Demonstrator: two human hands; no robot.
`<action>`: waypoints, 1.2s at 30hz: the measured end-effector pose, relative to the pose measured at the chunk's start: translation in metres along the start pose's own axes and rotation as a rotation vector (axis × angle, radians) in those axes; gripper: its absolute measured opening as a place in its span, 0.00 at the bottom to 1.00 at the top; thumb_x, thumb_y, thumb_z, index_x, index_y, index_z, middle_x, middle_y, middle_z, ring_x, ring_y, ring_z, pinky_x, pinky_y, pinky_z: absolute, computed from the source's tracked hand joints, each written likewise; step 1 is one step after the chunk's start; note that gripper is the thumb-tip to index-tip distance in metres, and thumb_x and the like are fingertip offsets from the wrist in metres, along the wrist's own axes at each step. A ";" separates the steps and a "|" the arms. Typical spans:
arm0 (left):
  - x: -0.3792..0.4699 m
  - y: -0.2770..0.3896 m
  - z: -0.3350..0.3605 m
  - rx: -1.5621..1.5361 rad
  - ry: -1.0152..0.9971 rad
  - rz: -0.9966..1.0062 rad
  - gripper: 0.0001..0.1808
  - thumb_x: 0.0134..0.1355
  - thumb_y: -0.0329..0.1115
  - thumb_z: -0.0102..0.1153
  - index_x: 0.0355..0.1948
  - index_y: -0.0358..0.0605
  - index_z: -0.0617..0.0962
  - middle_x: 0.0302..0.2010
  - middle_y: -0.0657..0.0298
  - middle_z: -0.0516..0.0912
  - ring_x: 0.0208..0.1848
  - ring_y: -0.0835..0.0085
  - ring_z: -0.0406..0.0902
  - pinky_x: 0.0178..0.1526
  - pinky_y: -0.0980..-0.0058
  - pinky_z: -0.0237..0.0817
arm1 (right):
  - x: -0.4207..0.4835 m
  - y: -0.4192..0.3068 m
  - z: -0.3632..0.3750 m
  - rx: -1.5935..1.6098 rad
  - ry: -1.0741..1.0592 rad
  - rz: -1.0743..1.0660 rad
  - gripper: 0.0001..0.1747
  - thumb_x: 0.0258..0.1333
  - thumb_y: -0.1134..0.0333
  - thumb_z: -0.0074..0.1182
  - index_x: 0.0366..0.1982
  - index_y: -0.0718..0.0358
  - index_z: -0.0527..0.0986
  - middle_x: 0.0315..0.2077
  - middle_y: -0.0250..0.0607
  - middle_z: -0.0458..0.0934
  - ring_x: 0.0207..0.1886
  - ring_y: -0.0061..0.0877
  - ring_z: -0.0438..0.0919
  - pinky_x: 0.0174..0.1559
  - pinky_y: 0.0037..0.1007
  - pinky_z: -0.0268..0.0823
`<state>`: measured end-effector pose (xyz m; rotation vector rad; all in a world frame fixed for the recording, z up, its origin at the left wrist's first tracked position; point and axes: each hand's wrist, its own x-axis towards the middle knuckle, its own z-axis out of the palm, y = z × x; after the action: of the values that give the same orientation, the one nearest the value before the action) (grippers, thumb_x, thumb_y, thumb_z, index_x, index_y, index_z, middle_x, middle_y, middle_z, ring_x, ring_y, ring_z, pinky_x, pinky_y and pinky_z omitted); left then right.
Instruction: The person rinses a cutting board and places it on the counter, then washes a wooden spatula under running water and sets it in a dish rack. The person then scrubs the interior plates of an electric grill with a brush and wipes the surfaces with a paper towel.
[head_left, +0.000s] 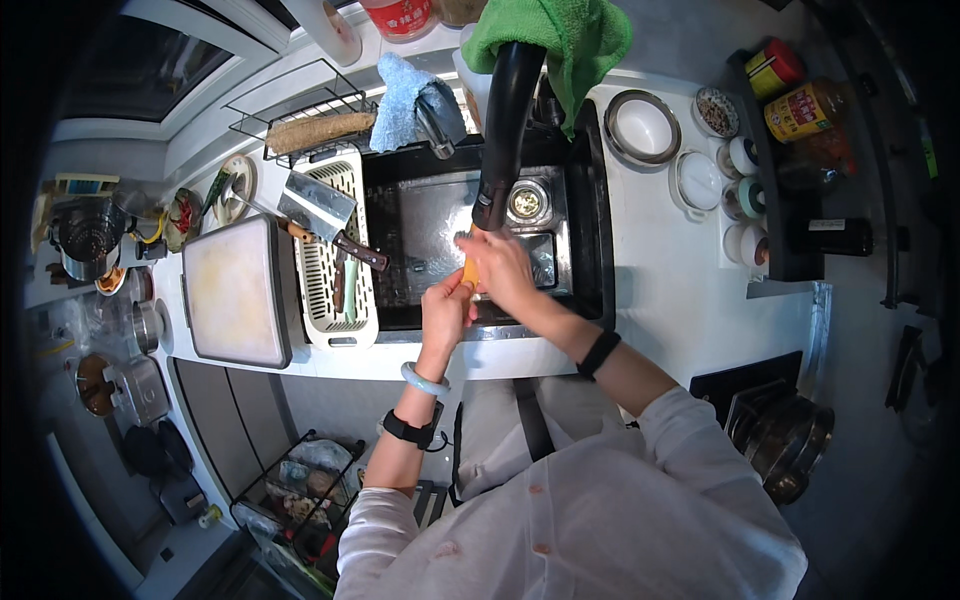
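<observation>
Over the black sink (427, 300), my left hand (446, 304) grips a narrow orange-yellow piece (470, 271), possibly a carrot. My right hand (504, 270) is blurred and sits against the upper end of that piece, under the tip of the black faucet spout (504, 142). A small dark bit shows by its fingertips, too blurred to name. Whether the right fingers close around anything is hidden. Behind the hands is the metal drain strainer (528, 201), with pale scraps in it.
Left of the sink, a cleaver (319, 206) lies across a white slotted basket (307, 292), its handle jutting over the basin. Beside it is a cutting board (234, 289). A green cloth (592, 45) drapes the faucet. Bowls (643, 129) and lidded jars (742, 199) stand right.
</observation>
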<state>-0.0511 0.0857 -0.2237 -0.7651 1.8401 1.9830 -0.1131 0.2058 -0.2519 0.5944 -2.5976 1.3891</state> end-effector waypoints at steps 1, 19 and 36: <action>0.000 0.001 0.000 -0.070 -0.014 -0.014 0.15 0.63 0.27 0.44 0.45 0.33 0.80 0.25 0.62 0.82 0.15 0.84 0.68 0.15 0.83 0.56 | 0.004 0.011 0.001 -0.065 0.046 -0.024 0.11 0.43 0.73 0.56 0.34 0.61 0.80 0.33 0.39 0.74 0.37 0.37 0.74 0.36 0.35 0.69; 0.098 0.003 0.031 -0.740 -0.331 -0.469 0.20 0.70 0.40 0.36 0.53 0.34 0.69 0.50 0.53 0.78 0.33 0.71 0.74 0.33 0.74 0.72 | -0.004 0.036 -0.055 0.192 0.241 0.351 0.09 0.55 0.70 0.55 0.38 0.63 0.80 0.34 0.41 0.76 0.37 0.34 0.76 0.42 0.28 0.68; 0.072 0.002 0.020 -0.617 -0.285 -0.426 0.29 0.70 0.59 0.30 0.32 0.45 0.72 0.23 0.67 0.72 0.16 0.80 0.62 0.15 0.84 0.52 | 0.006 0.036 -0.022 -0.135 -0.018 0.093 0.12 0.48 0.67 0.56 0.37 0.55 0.81 0.35 0.34 0.77 0.41 0.37 0.75 0.43 0.35 0.69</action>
<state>-0.1137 0.0968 -0.2636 -0.8838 0.8130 2.2180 -0.1341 0.2398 -0.2654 0.4759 -2.7385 1.2251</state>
